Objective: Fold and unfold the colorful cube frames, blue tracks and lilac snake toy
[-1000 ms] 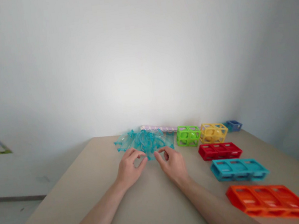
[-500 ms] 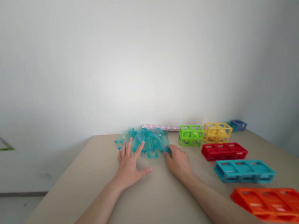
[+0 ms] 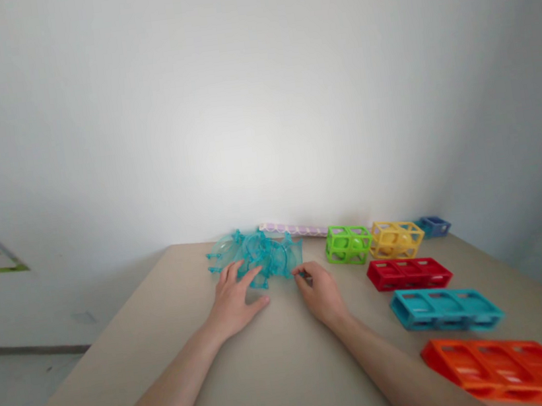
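Observation:
A pile of see-through teal plastic pieces (image 3: 257,248) lies at the far side of the table, with curved and clip-like edges showing. My left hand (image 3: 234,302) is open at the pile's near left side, fingers spread and fingertips over the nearest pieces. At the near right corner, my right hand (image 3: 320,291) is closed, thumb and index finger pinching the edge of a teal plastic piece (image 3: 293,253). How the pieces overlap is hard to make out.
To the right stand open-framed blocks: green (image 3: 349,244), yellow (image 3: 396,240), red (image 3: 409,274), teal (image 3: 445,308), orange (image 3: 507,366) and blue (image 3: 434,227). A pale purple patterned strip (image 3: 294,228) lies along the wall (image 3: 237,101). The table's left edge drops to the floor.
The teal pieces have shifted and turned within the pile. My right hand's fingertips moved slightly left with the piece edge; my left hand's fingers came a little lower.

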A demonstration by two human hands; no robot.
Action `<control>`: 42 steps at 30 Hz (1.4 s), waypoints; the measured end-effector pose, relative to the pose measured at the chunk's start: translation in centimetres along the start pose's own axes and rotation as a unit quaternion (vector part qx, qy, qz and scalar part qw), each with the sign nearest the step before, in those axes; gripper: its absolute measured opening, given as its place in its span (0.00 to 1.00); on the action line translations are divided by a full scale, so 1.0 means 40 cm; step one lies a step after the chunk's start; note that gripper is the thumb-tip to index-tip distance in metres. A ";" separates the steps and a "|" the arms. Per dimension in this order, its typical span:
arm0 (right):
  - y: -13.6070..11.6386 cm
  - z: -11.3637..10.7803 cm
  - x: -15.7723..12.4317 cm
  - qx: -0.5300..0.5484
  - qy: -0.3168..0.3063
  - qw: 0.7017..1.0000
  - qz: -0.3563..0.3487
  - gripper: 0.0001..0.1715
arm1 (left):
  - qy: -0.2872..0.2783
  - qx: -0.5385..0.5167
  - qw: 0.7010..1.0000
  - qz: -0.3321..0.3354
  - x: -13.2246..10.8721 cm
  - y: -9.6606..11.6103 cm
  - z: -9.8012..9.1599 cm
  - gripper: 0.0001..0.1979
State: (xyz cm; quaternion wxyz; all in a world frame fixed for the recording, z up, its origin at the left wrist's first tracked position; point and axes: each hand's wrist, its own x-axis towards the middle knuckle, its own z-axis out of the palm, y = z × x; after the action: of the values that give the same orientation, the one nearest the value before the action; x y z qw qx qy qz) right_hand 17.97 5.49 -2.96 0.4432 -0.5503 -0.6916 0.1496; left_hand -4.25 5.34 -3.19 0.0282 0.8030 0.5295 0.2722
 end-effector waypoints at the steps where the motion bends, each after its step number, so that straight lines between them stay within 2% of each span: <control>1: 0.002 0.000 0.001 0.006 0.013 1.000 0.011 0.10 | 0.008 0.000 1.000 0.001 0.001 -0.003 0.000 0.28; 6: 0.011 0.006 -0.003 0.039 0.058 0.996 0.057 0.07 | 0.027 0.002 1.000 0.015 0.004 -0.016 0.002 0.24; 14: 0.016 0.011 -0.008 0.112 0.081 0.988 0.075 0.05 | 0.034 -0.012 0.999 0.018 0.010 -0.032 0.004 0.22; 25: 0.007 0.013 -0.014 0.148 0.056 0.986 0.045 0.04 | 0.072 -0.020 0.997 -0.021 0.015 -0.036 -0.001 0.22; 34: -0.003 0.002 -0.015 0.157 0.102 0.981 0.049 0.04 | 0.100 -0.025 0.994 -0.027 0.019 -0.051 0.009 0.12; 42: -0.007 0.004 -0.012 0.154 0.114 0.981 0.032 0.04 | 0.099 -0.048 0.993 -0.037 0.021 -0.043 0.001 0.13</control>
State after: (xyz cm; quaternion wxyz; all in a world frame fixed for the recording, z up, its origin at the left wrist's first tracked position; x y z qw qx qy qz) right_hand 17.68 5.00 -3.08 0.5937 -0.5108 -0.5869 0.2051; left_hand -5.41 6.84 -3.45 0.0242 0.7493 0.5456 0.3747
